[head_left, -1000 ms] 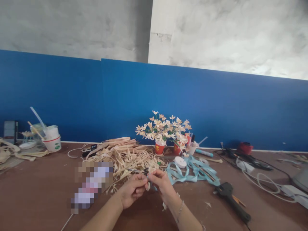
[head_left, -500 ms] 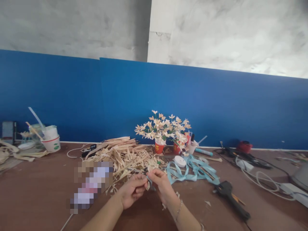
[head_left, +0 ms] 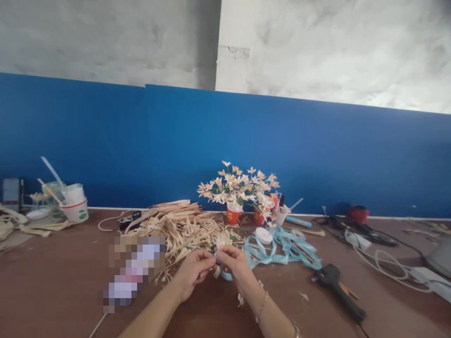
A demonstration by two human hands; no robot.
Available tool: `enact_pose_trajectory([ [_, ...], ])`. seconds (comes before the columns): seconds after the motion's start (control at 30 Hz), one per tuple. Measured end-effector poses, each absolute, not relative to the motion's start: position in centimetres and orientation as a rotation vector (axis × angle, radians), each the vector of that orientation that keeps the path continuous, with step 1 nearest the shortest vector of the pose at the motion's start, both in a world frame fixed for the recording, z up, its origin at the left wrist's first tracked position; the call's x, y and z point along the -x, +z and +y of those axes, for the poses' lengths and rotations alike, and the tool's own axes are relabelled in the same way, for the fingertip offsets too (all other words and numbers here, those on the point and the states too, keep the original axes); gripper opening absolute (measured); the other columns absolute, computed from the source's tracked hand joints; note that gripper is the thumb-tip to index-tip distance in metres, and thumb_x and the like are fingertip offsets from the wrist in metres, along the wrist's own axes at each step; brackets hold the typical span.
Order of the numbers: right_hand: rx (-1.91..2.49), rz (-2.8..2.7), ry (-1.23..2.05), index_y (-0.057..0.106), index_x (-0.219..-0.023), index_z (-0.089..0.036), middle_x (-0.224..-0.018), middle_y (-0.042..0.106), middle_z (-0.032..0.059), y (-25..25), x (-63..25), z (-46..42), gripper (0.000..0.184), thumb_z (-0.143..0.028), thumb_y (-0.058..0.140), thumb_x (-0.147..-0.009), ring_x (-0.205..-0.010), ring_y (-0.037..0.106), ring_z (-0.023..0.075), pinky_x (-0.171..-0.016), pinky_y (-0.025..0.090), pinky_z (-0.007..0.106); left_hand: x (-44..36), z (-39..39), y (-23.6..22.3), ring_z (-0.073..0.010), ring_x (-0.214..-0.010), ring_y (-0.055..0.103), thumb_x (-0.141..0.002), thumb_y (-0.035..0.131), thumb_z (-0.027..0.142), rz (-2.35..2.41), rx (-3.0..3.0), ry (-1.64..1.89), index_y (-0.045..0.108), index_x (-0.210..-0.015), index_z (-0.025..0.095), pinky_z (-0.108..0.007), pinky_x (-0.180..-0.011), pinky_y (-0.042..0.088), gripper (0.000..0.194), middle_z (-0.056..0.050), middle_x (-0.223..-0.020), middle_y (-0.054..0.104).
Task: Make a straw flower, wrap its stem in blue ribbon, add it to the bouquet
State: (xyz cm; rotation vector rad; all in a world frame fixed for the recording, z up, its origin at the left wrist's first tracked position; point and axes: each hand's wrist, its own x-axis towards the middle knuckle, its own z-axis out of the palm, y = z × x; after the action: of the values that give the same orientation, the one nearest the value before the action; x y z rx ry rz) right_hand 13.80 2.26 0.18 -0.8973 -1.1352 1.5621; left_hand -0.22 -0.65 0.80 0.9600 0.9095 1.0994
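Observation:
Close together over the table, my left hand (head_left: 192, 273) and my right hand (head_left: 239, 271) meet at their fingertips, both pinched closed. A short bit of light blue ribbon (head_left: 226, 275) comes out under my right fingers. A small cream scrap hangs between the hands. What my left fingertips pinch is too small and covered to make out. Just beyond the hands lies a heap of dried, straw-coloured husk strips (head_left: 186, 225). A tangle of light blue ribbon (head_left: 289, 251) lies to the right, beside a white round spool (head_left: 264, 236).
Cream flowers (head_left: 234, 185) stand in red paper cups (head_left: 232, 217) at the back. A black glue gun (head_left: 336, 286) lies at right, near cables and a white power strip (head_left: 431, 281). A white cup (head_left: 75, 210) stands at left. A blurred-out object (head_left: 136, 272) lies left of my hands.
My fingertips have shifted slightly against each other, and more of the light blue ribbon now shows under my right hand. The objects on the table have stayed in place.

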Motion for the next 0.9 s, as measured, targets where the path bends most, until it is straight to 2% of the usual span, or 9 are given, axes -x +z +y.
enact_pose_trajectory([
  [0.13, 0.911, -1.139, 1.570, 0.068, -0.071, -0.014, -0.051, 0.053, -0.0032, 0.21, -13.88, 2.32, 0.034, -0.039, 0.077, -0.051, -0.041, 0.034, 0.0036, -0.041, 0.022, 0.018, 0.27, -0.54, 0.66, 0.0005, -0.034, 0.026, -0.062, 0.069, 0.039, 0.903, -0.989, 1.085, 0.052, -0.065, 0.013, -0.018, -0.037, 0.007, 0.031, 0.000, -0.061, 0.060],
  [0.23, 0.905, -1.142, 1.568, 0.068, -0.068, -0.013, -0.052, 0.055, -0.0020, 0.25, -13.88, 2.27, 0.032, -0.039, 0.077, -0.052, -0.042, 0.035, 0.0033, -0.041, 0.023, 0.018, 0.20, -0.53, 0.66, 0.0004, -0.035, 0.026, -0.064, 0.068, 0.038, 0.874, -0.985, 1.086, 0.052, -0.066, 0.013, -0.018, -0.037, 0.007, 0.030, 0.000, -0.062, 0.060],
  [0.47, 0.882, -1.122, 1.580, 0.068, -0.067, -0.013, -0.052, 0.056, -0.0020, 0.24, -13.80, 2.19, 0.032, -0.039, 0.078, -0.050, -0.042, 0.036, 0.0037, -0.041, 0.024, 0.017, 0.24, -0.91, 1.12, 0.0012, -0.036, 0.023, -0.064, 0.069, 0.033, 0.761, -0.878, 1.023, 0.050, -0.062, 0.013, -0.017, -0.037, 0.006, 0.028, 0.002, -0.058, 0.054],
  [0.67, 0.920, -1.168, 1.534, 0.059, -0.057, -0.014, -0.046, 0.049, -0.0052, 0.06, -13.79, 2.32, 0.033, -0.042, 0.076, -0.050, -0.040, 0.032, 0.0030, -0.040, 0.022, 0.018, 0.42, -0.96, 1.12, 0.0011, -0.037, 0.023, -0.065, 0.068, 0.032, 0.758, -0.855, 0.994, 0.049, -0.064, 0.013, -0.016, -0.036, 0.007, 0.027, 0.003, -0.058, 0.051],
  [0.77, 0.949, -1.223, 1.474, 0.057, -0.058, -0.015, -0.045, 0.047, -0.0059, 0.09, -13.79, 2.34, 0.035, -0.045, 0.074, -0.051, -0.039, 0.031, 0.0031, -0.040, 0.021, 0.018, 0.36, -0.84, 1.24, 0.0000, -0.037, 0.026, -0.064, 0.067, 0.037, 0.853, -0.901, 1.040, 0.052, -0.071, 0.014, -0.016, -0.036, 0.007, 0.028, 0.004, -0.059, 0.052],
  [0.9, 0.948, -1.239, 1.409, 0.055, -0.058, -0.015, -0.046, 0.048, -0.0056, 0.00, -13.61, 2.23, 0.032, -0.043, 0.070, -0.057, -0.039, 0.031, 0.0037, -0.040, 0.021, 0.018, 0.03, -0.76, 1.58, -0.0021, -0.038, 0.029, -0.060, 0.069, 0.041, 1.056, -0.930, 1.151, 0.057, -0.089, 0.016, -0.017, -0.036, 0.009, 0.039, 0.008, -0.052, 0.047],
])
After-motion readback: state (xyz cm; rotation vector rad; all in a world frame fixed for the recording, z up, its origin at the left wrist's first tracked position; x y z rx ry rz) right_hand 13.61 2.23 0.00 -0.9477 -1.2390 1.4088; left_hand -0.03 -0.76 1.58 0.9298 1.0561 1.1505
